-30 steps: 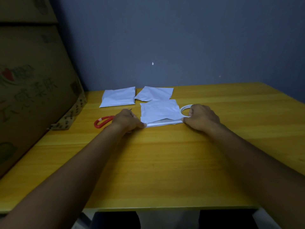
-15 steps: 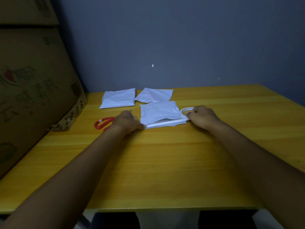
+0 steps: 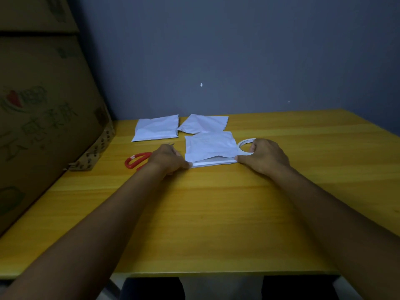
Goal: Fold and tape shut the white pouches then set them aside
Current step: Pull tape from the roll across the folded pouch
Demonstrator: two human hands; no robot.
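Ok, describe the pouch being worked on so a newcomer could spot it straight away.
On the yellow table, three white pouches lie near the far edge. It is the nearest pouch, between the left hand and right hand. Only it is pinched at both ends, beside the tape roll.
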